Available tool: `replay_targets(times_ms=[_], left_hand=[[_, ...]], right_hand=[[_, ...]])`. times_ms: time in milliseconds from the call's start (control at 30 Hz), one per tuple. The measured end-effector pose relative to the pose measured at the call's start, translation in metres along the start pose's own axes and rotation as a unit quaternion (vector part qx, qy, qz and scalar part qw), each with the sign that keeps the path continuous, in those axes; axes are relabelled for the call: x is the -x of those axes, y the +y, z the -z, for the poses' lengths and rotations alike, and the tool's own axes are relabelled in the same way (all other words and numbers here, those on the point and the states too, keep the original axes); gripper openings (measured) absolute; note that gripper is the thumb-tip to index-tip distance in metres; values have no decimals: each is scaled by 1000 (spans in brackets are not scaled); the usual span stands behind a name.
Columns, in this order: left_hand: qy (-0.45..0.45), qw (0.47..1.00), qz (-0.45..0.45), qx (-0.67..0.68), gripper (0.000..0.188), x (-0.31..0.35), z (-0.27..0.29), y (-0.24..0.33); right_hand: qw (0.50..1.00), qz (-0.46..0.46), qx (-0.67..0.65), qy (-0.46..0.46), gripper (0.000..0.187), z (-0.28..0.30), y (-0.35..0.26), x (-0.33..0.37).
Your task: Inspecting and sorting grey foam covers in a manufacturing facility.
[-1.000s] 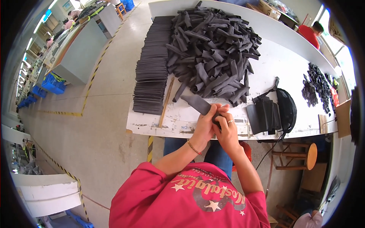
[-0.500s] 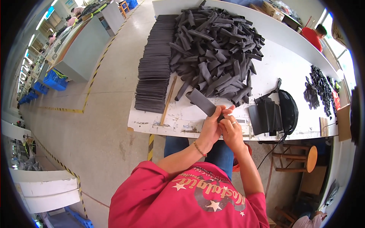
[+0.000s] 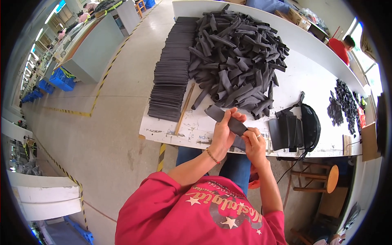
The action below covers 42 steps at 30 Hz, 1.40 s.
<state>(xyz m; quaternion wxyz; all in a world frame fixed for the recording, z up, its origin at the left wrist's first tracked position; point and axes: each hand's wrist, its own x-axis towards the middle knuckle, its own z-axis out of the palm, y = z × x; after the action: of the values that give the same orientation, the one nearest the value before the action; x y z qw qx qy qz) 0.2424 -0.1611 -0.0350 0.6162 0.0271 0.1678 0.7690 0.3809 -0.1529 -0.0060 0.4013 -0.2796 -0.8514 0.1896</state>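
A dark grey fabric strip [image 3: 236, 127] runs between my hands at the table's near edge. My left hand [image 3: 221, 134] grips it with the thumb on top and fingers beneath. The fingers of my right hand [image 3: 255, 148] pinch its lower right end. Below, between the hands, another grey patch [image 3: 239, 143] shows; I cannot tell whether it belongs to the same strip. Beyond my hands lies a big heap of similar dark pieces [image 3: 241, 61], many curled into tubes. Left of the heap, flat dark pieces [image 3: 169, 81] stand in a long, tightly packed row.
A wooden stick [image 3: 185, 109] lies beside the row on the white table [image 3: 161, 132]. To the right are several flat dark panels [image 3: 286, 134] and a black bag-like item [image 3: 311, 124] with a cord. A round stool [image 3: 332, 179] stands below the right side. Another person in red [image 3: 339, 51] is behind the partition.
My hands have moved apart, the right one down and to the right. More of the strip now shows between them. The whole view has shifted slightly.
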Motion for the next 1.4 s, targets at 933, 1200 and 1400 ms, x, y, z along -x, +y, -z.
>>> replay_targets(times_ms=[933, 1200, 1400], left_hand=[[45, 986, -96, -126, 33, 11, -17, 21], [149, 979, -102, -98, 33, 14, -20, 21], [139, 978, -129, -85, 30, 13, -24, 32]], right_hand=[[1000, -5, 7, 23, 16, -13, 1, 31], [1000, -5, -9, 5, 19, -18, -3, 35], [999, -25, -19, 8, 17, -20, -5, 38]])
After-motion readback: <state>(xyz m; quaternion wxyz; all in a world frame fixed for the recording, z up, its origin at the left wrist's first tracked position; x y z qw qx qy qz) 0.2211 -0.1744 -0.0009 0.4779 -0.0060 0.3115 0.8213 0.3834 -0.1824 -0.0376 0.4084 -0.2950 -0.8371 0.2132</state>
